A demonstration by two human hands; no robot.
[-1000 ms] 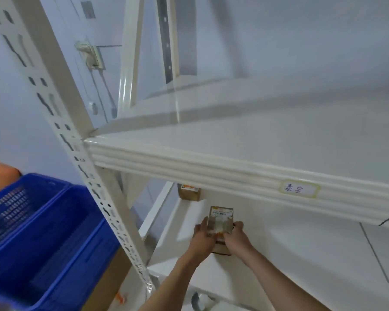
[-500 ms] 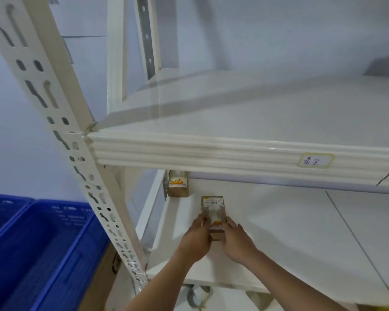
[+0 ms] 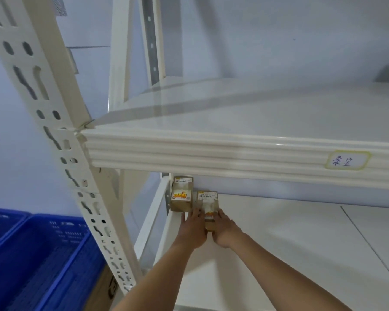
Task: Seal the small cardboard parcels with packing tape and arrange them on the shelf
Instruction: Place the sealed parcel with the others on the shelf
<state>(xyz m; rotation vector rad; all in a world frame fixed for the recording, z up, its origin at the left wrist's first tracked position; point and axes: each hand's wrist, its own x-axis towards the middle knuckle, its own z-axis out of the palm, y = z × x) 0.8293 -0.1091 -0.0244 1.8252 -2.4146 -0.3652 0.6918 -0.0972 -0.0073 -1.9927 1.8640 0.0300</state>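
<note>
On the lower shelf (image 3: 279, 232), the left hand (image 3: 192, 230) and right hand (image 3: 226, 231) press flat against the sides of a small cardboard parcel (image 3: 208, 206), long axis pointing to 12 o'clock. A second parcel (image 3: 181, 195) stands just beside, at 10 o'clock.

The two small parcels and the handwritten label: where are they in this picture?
Held parcel (image 3: 208, 202), head view, on its printed top label.
Corner parcel (image 3: 181, 196), head view, on its front sticker.
Handwritten label (image 3: 346, 160), head view, on its white middle.

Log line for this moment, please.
stage: placing | both hands, left hand and right hand, flank parcel on lower shelf | beside first parcel
</note>
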